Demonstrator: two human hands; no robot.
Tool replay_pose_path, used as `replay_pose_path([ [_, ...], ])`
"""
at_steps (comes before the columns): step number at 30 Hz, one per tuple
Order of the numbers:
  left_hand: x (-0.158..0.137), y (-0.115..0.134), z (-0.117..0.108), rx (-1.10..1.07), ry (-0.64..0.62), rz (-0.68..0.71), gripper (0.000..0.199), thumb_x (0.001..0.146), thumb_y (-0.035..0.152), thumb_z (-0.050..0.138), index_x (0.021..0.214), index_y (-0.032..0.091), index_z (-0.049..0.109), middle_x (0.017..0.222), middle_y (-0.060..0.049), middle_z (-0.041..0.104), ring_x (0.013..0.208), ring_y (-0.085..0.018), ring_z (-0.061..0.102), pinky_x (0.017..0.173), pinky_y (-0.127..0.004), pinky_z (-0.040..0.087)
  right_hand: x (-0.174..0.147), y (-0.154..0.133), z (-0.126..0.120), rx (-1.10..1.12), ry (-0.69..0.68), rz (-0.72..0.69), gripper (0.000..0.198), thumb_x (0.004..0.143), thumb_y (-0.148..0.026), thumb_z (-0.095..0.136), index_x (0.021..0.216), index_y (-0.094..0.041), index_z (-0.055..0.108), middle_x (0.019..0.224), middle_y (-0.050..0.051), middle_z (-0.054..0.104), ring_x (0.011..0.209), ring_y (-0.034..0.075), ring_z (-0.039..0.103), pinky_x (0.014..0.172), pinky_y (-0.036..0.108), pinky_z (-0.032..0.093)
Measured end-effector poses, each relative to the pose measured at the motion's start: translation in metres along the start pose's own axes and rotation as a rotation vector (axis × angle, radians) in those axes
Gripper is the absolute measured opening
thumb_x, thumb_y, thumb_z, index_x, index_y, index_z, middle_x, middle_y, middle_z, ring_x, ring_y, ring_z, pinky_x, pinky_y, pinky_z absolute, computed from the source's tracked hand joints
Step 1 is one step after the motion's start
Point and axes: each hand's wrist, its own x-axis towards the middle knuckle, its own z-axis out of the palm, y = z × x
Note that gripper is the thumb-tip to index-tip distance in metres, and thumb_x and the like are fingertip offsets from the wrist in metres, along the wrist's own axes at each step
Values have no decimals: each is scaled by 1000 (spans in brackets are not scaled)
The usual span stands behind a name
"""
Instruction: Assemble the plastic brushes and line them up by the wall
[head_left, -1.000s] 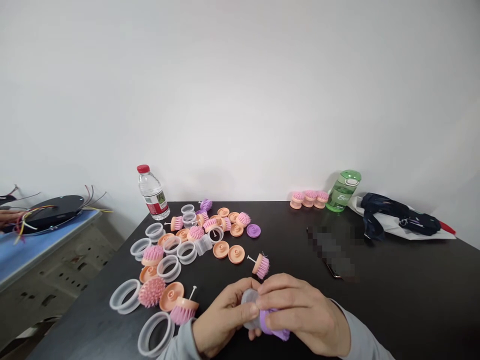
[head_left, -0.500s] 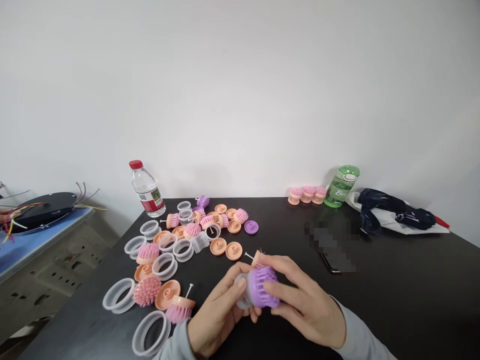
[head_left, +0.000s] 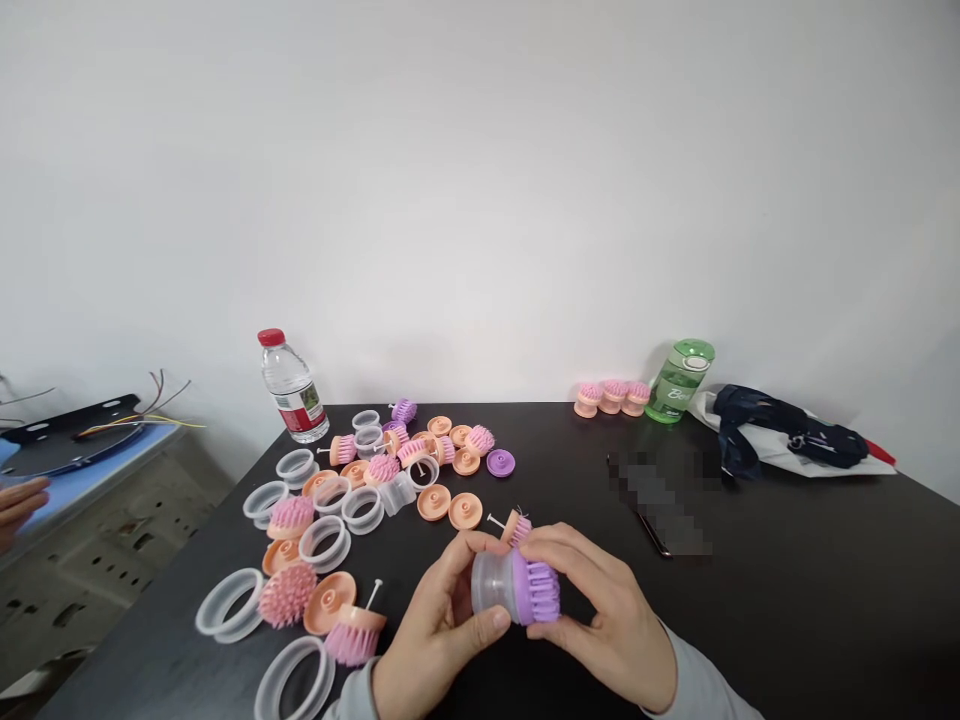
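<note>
In front of me my left hand (head_left: pixel 439 630) grips a translucent plastic ring (head_left: pixel 492 585), thumb at its lower side and fingers behind. The purple bristled brush head (head_left: pixel 541 592) lies sideways against the ring's right end, and the two touch. My right hand (head_left: pixel 611 615) pinches the brush head between its thumb below and its fingers above. Just beyond my fingers rests a pink bristled brush head (head_left: pixel 517 527) with a white stem pointing left. A purple round cap (head_left: pixel 501 462) lies farther back.
Loose translucent rings (head_left: pixel 325 543), orange caps (head_left: pixel 466 511) and pink brush heads (head_left: pixel 289 594) spread across the table's left. At the back stand a water bottle (head_left: pixel 294 390), three pink brushes (head_left: pixel 613 395) and a green bottle (head_left: pixel 679 385). Another person's hand (head_left: pixel 19 505) shows far left.
The ring and purple brush head have turned, so more of the ring's side shows. My right fingers have shifted off the bristles toward the brush head's edge. Another person's hand has appeared farther forward at left.
</note>
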Motion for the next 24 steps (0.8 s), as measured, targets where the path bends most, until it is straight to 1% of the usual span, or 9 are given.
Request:
replay_pose_path([
  [3,-1,-1,0,18,0,1,33,78,35,76,107,26,64,97,0,61,84,-16,53,75,-27,43,-1,0,0,-3,-13,-38,42,86,-19,71,125,-24,57,114,10,63,104,27,61,90,41,54],
  [8,1,-11,1,-87,-16,-80,33,84,43,68,107,20,59,80,-1,59,69,-14,53,64,-27,46,0,-1,-1,-37,-48,-176,43,88,2,49,123,-23,57,115,11,62,105,26,57,88,42,54],
  [11,3,-18,2,-121,-29,-124,36,86,48,63,104,18,57,72,-1,58,62,-14,53,56,-25,44,2,-3,-2,-46,-67,-255,45,88,6,44,121,-21,58,114,11,61,107,25,56,88,42,53],
  [14,2,-18,2,-137,-43,-142,34,89,49,59,103,18,57,74,-1,58,64,-14,52,56,-26,44,1,-4,-2,-79,-75,-302,40,90,4,45,119,-20,58,116,12,60,110,25,55,91,41,52],
  [17,0,-11,2,-87,-34,-77,30,85,41,68,107,22,58,86,-1,59,75,-15,53,68,-27,45,-1,0,0,-105,-57,-146,27,94,-22,59,121,-20,57,113,12,63,102,26,60,86,40,53],
  [19,0,-6,1,-9,-31,-4,33,79,33,75,107,24,59,97,-2,59,88,-18,54,78,-29,44,-1,3,1,-53,-38,51,44,86,-54,67,114,-21,59,98,8,67,83,23,64,74,36,55],
  [21,1,-4,0,46,-31,56,36,75,27,79,105,26,60,106,-2,57,100,-22,54,86,-32,42,0,5,2,44,-24,197,66,72,-77,62,108,-22,60,90,5,68,73,21,65,66,33,55],
  [22,2,-4,0,56,-28,75,35,75,26,79,105,26,60,108,-3,56,103,-23,53,88,-34,42,0,5,2,83,-16,222,74,67,-82,59,110,-22,59,94,6,68,77,22,66,69,33,55],
  [24,4,-5,-1,61,-12,87,36,75,24,78,105,27,60,109,-2,56,104,-24,52,89,-34,41,1,5,2,101,0,207,88,61,-84,61,124,-23,53,115,10,65,100,28,65,85,36,55],
])
